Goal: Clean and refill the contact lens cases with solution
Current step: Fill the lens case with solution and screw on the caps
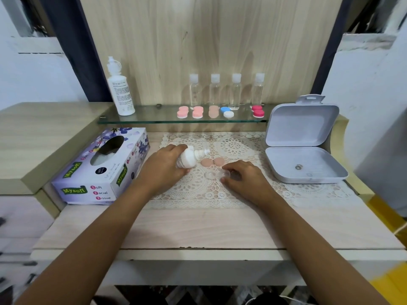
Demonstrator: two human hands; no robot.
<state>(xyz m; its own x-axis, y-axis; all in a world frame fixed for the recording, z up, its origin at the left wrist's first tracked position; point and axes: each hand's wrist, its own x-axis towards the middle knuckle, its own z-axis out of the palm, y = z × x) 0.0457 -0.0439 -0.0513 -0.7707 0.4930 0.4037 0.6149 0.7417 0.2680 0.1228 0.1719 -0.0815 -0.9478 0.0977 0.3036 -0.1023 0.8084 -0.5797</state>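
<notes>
tissue box [103, 168] L on desk [198, 227] | lace mat [233, 146] ctr | grey box [301, 150] R, lid open, small ring [298, 166] inside

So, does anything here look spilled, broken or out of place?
Nothing spilled that I can see. The front edge of the table looks chipped, its surface layer flaking. The tissue box sits at an angle to the lace mat. Otherwise things look orderly.
</notes>
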